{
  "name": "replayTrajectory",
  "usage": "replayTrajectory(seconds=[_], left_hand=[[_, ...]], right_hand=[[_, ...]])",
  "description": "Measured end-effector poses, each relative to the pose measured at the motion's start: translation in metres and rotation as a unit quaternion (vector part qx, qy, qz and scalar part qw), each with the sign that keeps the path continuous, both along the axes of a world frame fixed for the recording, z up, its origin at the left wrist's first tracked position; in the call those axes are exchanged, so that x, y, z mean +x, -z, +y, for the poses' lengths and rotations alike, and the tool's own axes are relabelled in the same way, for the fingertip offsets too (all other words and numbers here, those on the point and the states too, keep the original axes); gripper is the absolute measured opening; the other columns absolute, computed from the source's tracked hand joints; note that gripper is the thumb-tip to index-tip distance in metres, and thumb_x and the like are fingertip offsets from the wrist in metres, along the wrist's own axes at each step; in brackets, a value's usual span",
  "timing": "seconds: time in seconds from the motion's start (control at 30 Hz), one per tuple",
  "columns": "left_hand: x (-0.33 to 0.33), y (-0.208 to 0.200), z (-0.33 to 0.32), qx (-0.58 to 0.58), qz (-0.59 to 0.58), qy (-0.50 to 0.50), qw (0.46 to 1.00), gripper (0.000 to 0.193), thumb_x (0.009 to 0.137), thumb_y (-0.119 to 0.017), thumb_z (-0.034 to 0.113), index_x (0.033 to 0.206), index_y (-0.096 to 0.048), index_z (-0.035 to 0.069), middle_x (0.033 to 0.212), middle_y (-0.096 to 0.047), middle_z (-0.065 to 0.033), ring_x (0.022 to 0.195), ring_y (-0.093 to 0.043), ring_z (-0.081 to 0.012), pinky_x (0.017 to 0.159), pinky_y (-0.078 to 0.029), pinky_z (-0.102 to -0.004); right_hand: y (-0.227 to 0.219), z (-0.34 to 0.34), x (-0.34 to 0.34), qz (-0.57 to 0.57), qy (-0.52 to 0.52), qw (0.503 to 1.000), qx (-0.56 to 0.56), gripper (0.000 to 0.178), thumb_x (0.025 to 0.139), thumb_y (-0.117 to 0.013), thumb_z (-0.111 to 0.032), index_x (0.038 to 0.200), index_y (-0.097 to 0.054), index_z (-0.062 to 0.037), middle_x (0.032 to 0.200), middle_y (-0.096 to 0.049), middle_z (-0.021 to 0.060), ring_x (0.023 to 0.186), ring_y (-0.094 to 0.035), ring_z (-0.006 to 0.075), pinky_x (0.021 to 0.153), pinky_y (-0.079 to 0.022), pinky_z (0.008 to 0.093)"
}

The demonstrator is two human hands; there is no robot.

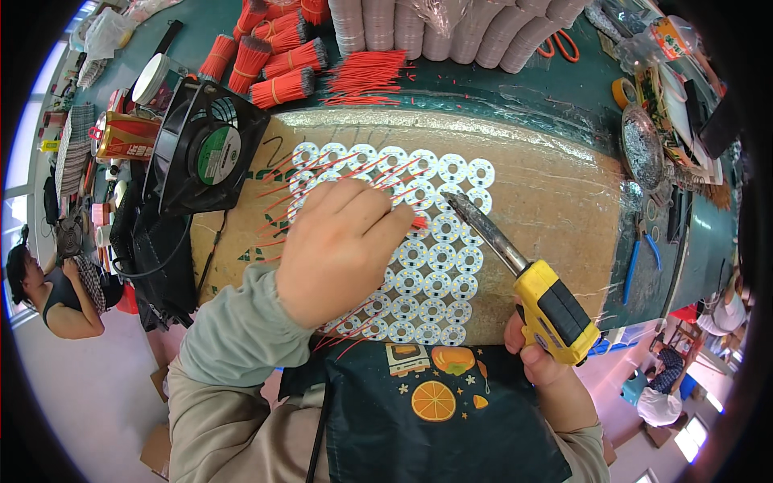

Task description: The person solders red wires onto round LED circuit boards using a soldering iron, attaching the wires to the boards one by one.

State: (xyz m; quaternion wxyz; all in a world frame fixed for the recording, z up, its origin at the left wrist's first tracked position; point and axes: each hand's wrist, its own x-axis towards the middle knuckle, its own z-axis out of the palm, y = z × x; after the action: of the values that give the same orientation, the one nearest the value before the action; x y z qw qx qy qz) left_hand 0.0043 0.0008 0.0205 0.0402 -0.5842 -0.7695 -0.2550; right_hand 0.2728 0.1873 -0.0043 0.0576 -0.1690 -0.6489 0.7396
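Note:
Rows of round white LED boards [441, 257], each with a hole in the middle, lie on a brown cardboard sheet [555, 201]. My left hand [342, 241] is closed above them, with a bunch of thin red wires [419, 222] poking out by its fingers. Many boards on the left have red wires across them; my hand hides part of these rows. In my right hand [533, 354] is a yellow and black soldering iron [555, 310], gripped by the handle. Its dark tip slants up and left over the upper right boards, close to my left fingers; contact cannot be told.
A black fan [205, 149] stands left of the cardboard. Behind lie bundled red wires [290, 84], a loose wire pile [366, 76] and stacked grey discs [439, 36]. At right are a round metal dish [642, 149] and blue-handled pliers [634, 270]. Other people sit farther off.

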Motion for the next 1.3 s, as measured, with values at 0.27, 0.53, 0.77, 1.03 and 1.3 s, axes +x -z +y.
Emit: replayTrajectory(seconds=[0.27,0.53,0.77,1.03,1.3], left_hand=[[0.009,-0.026,-0.014,0.025,0.01,-0.031,0.999,0.031,0.068,-0.071,-0.003,0.098,-0.07,0.004,0.084,-0.063,-0.0063,0.08,-0.062,-0.0247,0.072,-0.048,-0.0369],[0.019,0.004,-0.02,-0.018,0.001,-0.066,0.998,0.03,0.069,-0.072,-0.003,0.098,-0.07,0.003,0.083,-0.061,-0.0063,0.079,-0.062,-0.0251,0.072,-0.049,-0.0374],[0.017,0.011,-0.02,-0.01,-0.023,-0.069,0.997,0.029,0.071,-0.071,-0.003,0.099,-0.07,0.003,0.084,-0.062,-0.0069,0.08,-0.062,-0.0253,0.073,-0.05,-0.0376],[0.017,0.014,-0.02,0.002,-0.015,-0.063,0.998,0.03,0.069,-0.071,-0.003,0.098,-0.07,0.003,0.084,-0.061,-0.0066,0.08,-0.062,-0.0254,0.073,-0.05,-0.0375],[0.016,0.014,-0.02,-0.004,-0.017,-0.064,0.998,0.031,0.069,-0.071,-0.003,0.099,-0.069,0.003,0.084,-0.061,-0.0062,0.08,-0.062,-0.0249,0.073,-0.05,-0.0372]], right_hand=[[0.0,0.004,0.004,0.005,-0.016,0.999,0.042,0.024,0.085,-0.074,-0.025,0.092,-0.062,-0.0057,0.071,-0.057,0.002,0.059,-0.055,0.0191,0.054,-0.042,0.0319],[0.003,-0.002,0.002,0.044,-0.091,0.988,0.119,0.064,0.086,-0.078,-0.041,0.13,-0.054,-0.0015,0.075,-0.055,0.0005,0.064,-0.051,0.0118,0.057,-0.04,0.0265],[-0.002,-0.007,-0.001,-0.041,-0.12,0.989,0.071,0.05,0.089,-0.07,-0.042,0.12,-0.065,-0.0026,0.087,-0.064,0.0074,0.076,-0.067,0.0271,0.066,-0.053,0.0348],[0.014,-0.006,0.013,-0.014,-0.119,0.982,0.149,0.062,0.088,-0.076,-0.042,0.129,-0.051,-0.0018,0.075,-0.051,-0.0012,0.064,-0.047,0.009,0.057,-0.037,0.0253],[0.016,-0.006,0.014,-0.018,-0.128,0.977,0.168,0.062,0.088,-0.076,-0.041,0.129,-0.051,-0.0017,0.079,-0.053,-0.0011,0.065,-0.047,0.009,0.058,-0.038,0.0248]])
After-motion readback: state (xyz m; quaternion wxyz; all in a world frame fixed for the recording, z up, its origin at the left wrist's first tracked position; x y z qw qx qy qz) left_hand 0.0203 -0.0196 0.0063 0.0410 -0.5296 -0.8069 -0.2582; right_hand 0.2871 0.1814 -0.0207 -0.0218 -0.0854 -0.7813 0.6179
